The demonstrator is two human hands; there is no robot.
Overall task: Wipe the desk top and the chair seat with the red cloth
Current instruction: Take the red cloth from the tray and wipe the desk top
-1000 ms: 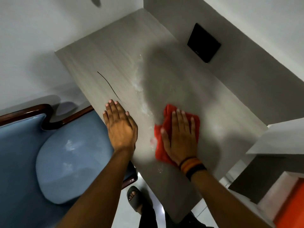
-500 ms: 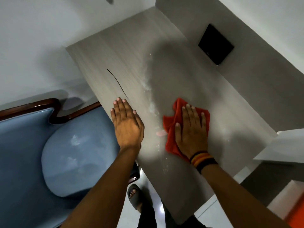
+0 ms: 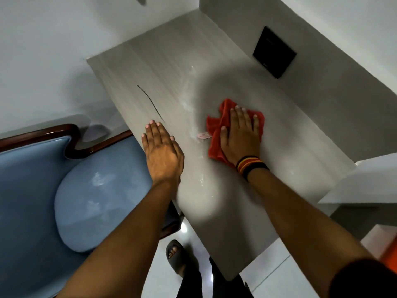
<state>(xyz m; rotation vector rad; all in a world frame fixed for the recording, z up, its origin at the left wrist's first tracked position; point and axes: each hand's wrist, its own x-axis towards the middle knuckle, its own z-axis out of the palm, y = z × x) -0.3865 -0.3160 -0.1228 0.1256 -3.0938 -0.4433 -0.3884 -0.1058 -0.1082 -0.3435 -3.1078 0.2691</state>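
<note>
The pale wood-grain desk top (image 3: 163, 67) runs from the upper left to the lower right. My right hand (image 3: 240, 136) lies flat on the crumpled red cloth (image 3: 214, 134), pressing it onto the middle of the desk. A band of white dust runs across the desk just left of the cloth. My left hand (image 3: 162, 151) rests flat, fingers together, on the desk's left edge, holding nothing. The blue chair seat (image 3: 96, 203) with its dark wooden frame stands left of the desk and shows pale smudges.
A black square plate (image 3: 274, 52) sits on the grey panel behind the desk. A thin dark curved line (image 3: 150, 102) lies on the desk near my left hand. A white shelf (image 3: 369, 179) and an orange surface (image 3: 388, 250) are at right. My sandalled foot (image 3: 175, 254) stands on the white floor.
My right hand has slid the red cloth away from me, toward the back of the desk. My left hand has stayed flat on the desk edge. The view has shifted.
</note>
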